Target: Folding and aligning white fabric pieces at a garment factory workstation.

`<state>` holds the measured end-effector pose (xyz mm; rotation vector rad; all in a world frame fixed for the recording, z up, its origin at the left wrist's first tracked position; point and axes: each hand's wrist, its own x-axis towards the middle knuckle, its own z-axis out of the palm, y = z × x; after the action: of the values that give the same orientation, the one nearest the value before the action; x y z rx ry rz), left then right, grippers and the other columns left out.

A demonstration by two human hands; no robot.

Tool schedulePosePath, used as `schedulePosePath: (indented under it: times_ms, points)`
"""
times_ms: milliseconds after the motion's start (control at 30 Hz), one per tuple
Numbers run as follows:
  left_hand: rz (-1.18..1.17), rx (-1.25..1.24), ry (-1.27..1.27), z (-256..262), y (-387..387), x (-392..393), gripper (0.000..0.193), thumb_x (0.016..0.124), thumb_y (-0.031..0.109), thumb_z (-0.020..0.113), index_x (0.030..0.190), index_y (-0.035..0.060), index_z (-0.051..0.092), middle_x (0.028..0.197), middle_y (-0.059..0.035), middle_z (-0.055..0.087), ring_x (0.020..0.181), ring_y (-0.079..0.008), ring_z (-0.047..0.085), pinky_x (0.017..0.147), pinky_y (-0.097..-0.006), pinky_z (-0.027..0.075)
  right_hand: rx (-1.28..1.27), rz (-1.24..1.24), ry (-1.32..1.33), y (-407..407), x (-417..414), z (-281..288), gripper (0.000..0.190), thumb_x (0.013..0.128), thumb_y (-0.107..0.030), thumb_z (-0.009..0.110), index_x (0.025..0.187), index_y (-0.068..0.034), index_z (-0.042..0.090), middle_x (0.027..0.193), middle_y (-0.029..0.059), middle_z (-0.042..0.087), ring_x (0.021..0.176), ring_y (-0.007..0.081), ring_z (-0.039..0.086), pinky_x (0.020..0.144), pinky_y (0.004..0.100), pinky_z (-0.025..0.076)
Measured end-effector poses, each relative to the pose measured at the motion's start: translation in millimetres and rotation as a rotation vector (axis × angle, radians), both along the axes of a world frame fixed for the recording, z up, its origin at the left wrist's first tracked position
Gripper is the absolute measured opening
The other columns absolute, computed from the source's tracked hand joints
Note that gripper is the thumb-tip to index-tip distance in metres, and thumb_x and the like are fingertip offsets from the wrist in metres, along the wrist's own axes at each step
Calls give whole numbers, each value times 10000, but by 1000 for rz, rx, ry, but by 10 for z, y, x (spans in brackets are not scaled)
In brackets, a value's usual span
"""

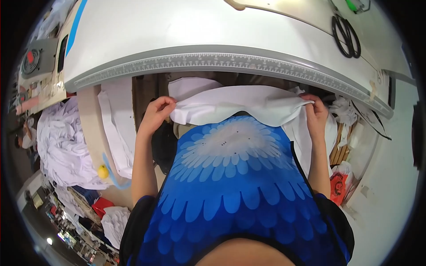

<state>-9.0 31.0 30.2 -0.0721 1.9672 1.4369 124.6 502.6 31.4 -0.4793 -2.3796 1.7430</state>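
A length of white cloth stretches between my two hands, in front of my blue patterned apron and just below the table's edge. My left hand pinches its left end between thumb and fingers. At the other end, my right hand grips the cloth by its upper corner. Part of the fabric hangs down inside my right forearm. Behind the held piece, another fold of white cloth shows under the table edge; whether the two are joined, I cannot tell.
A white table with a ruler strip along its front edge spans the view. Black-handled scissors lie at its right. A large heap of white fabric is at left, near a yellow round object. A wall stands at right.
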Motion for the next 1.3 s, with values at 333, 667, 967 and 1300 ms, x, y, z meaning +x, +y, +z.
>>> schedulePosePath:
  times_ms: [333, 667, 967, 1300]
  points:
    - [81, 105, -122, -8, -19, 104, 257, 914, 234, 586, 1016, 5, 644, 837, 14, 610, 745, -62, 521, 671, -208, 410, 4, -33, -60, 127, 104, -9, 224, 912, -44, 476, 1080, 0, 618, 1072, 74, 647, 951, 113, 569, 829, 233, 439]
    - [26, 79, -59, 101, 9, 101, 172, 865, 132, 643, 993, 18, 659, 948, -17, 642, 836, -103, 571, 753, -238, 452, -41, -6, -47, 171, 46, -118, 231, 935, -89, 486, 1108, 10, 603, 1075, 63, 641, 917, 110, 570, 826, 241, 448]
    - [560, 340, 308, 36, 84, 254, 122, 963, 143, 513, 1020, 37, 529, 1056, -65, 574, 850, -89, 521, 766, -219, 437, -244, -301, -45, 528, 143, -321, 194, 951, -218, 560, 1033, -52, 619, 877, -16, 614, 794, 47, 532, 723, 209, 434]
    - [352, -265, 836, 160, 413, 85, 159, 975, 173, 485, 1010, 19, 505, 878, -35, 529, 793, -84, 486, 718, -218, 408, -110, -340, -151, 440, 319, -29, 180, 971, -232, 493, 940, -63, 546, 658, -9, 534, 501, 59, 484, 431, 205, 369]
